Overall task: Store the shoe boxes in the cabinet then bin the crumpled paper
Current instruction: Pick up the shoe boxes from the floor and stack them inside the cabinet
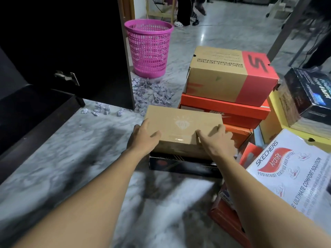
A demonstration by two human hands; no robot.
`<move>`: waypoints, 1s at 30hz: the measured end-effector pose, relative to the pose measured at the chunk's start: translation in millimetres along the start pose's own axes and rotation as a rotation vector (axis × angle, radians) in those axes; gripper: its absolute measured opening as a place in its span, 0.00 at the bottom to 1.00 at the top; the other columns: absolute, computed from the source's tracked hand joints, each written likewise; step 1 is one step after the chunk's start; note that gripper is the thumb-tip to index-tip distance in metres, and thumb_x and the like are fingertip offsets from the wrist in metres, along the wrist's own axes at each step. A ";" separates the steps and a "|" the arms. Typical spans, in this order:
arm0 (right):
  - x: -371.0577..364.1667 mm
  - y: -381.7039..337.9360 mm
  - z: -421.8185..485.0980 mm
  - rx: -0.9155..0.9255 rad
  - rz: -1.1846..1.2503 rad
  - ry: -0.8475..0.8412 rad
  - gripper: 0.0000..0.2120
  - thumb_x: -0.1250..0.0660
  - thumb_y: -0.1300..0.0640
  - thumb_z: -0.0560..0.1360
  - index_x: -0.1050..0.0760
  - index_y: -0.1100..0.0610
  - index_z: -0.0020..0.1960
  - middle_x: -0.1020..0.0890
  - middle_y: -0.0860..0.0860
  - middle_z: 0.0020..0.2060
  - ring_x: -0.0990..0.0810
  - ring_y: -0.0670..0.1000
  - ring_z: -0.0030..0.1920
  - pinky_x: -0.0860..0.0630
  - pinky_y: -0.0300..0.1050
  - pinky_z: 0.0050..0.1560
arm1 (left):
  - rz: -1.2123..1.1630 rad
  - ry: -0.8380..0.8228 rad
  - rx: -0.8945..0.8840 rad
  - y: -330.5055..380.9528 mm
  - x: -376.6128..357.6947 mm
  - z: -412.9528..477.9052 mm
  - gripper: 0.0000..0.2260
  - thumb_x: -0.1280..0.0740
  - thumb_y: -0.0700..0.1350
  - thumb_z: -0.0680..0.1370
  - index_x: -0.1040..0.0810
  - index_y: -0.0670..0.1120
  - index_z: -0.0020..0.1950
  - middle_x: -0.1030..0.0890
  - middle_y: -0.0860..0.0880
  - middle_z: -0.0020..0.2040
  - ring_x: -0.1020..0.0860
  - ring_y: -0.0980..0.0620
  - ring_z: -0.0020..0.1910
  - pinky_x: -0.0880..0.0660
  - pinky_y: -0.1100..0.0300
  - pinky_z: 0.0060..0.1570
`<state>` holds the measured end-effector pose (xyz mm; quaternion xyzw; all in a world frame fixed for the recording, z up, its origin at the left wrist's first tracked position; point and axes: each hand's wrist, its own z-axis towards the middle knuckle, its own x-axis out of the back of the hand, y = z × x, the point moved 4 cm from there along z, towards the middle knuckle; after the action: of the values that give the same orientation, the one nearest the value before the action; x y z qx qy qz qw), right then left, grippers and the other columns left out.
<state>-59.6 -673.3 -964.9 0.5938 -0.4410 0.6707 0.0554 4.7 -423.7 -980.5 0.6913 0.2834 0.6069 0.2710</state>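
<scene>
The plain brown shoe box (182, 126) sits atop a black box (182, 164) on the floor, long axis running across me. My left hand (144, 138) clasps its left end, my right hand (219, 140) its right, fingers curled over the edges. The open cabinet (62, 42) lies leftward, on my left hand's side.

1. The cabinet (62, 42) is black inside; nothing shows.
2. The left hand (143, 138) has its fingers partly hidden at the end of the brown box (182, 122), whose lid print is too faint to read.
3. The black box (182, 165) underneath shows only its front.
4. The white box (295, 176) runs off the right edge.
5. A person (186, 13) at the top is cut off above the legs.
</scene>
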 end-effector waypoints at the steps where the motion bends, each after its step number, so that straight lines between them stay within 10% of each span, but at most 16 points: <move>1: -2.9 0.9 -4.2 0.040 0.057 0.020 0.43 0.35 0.31 0.70 0.41 0.53 0.76 0.30 0.60 0.68 0.29 0.64 0.67 0.30 0.59 0.66 | 0.008 0.044 0.011 -5.4 5.0 -1.9 0.30 0.37 0.61 0.75 0.41 0.58 0.76 0.32 0.48 0.68 0.29 0.45 0.66 0.33 0.57 0.55; 16: -29.3 24.6 -54.4 0.203 0.583 0.025 0.47 0.24 0.38 0.68 0.45 0.48 0.78 0.31 0.47 0.72 0.33 0.41 0.67 0.37 0.36 0.65 | -0.026 0.077 -0.111 -38.2 26.4 -18.7 0.43 0.27 0.67 0.66 0.39 0.58 0.76 0.29 0.53 0.71 0.32 0.51 0.70 0.34 0.59 0.63; 30: -49.8 -87.3 -71.3 0.424 0.689 -0.059 0.49 0.25 0.35 0.66 0.44 0.49 0.78 0.31 0.50 0.73 0.31 0.49 0.71 0.34 0.42 0.70 | 0.056 0.346 -0.113 -58.5 150.3 -27.1 0.45 0.27 0.69 0.63 0.37 0.56 0.76 0.27 0.50 0.69 0.29 0.50 0.68 0.31 0.57 0.65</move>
<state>-46.3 -551.2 -954.4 0.4284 -0.4676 0.7088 -0.3091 -10.4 -274.1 -916.4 0.5678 0.2721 0.7391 0.2395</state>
